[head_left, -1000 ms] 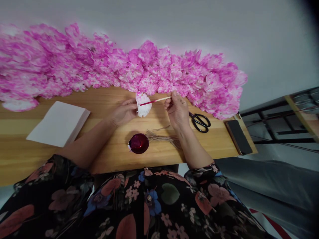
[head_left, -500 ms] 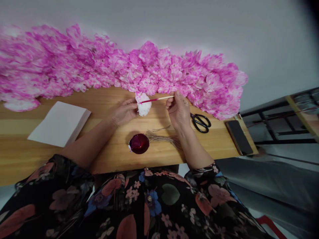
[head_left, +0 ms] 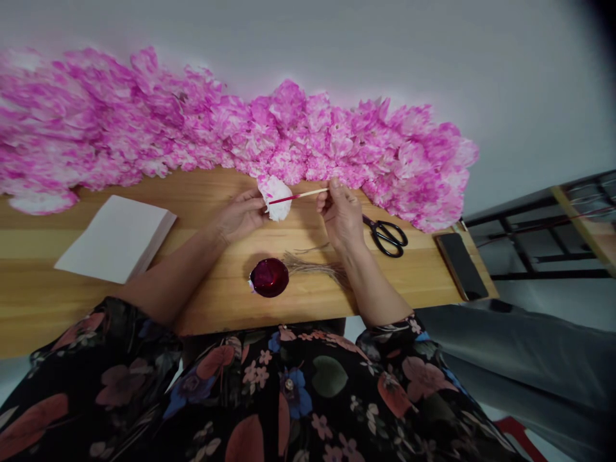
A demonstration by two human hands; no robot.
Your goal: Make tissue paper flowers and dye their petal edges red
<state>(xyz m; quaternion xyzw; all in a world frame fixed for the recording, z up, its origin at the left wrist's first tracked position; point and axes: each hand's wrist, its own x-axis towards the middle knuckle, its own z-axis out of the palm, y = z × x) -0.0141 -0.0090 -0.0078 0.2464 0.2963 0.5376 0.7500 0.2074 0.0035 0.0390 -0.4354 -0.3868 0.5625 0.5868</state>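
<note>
One wooden table [head_left: 219,301]; pink flowers [head_left: 289,128] heaped far, uncountable. Left hand [head_left: 244,215], nearly closed, pinches one white-pink flower [head_left: 280,212], centre; right hand [head_left: 342,218], curled, grips one red-tipped stick [head_left: 308,193] across it. One red bowl [head_left: 269,278] near, one scissors [head_left: 402,243] right, one paper stack [head_left: 113,239] left.

From my head, the camera faces forward and down across the surface [head_left: 216,301] from its near edge. My left hand [head_left: 244,215] and right hand [head_left: 342,217] show mid-view, fairly near.

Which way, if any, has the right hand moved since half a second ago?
Yes: the right hand has moved slightly left, away from the black scissors.
</note>
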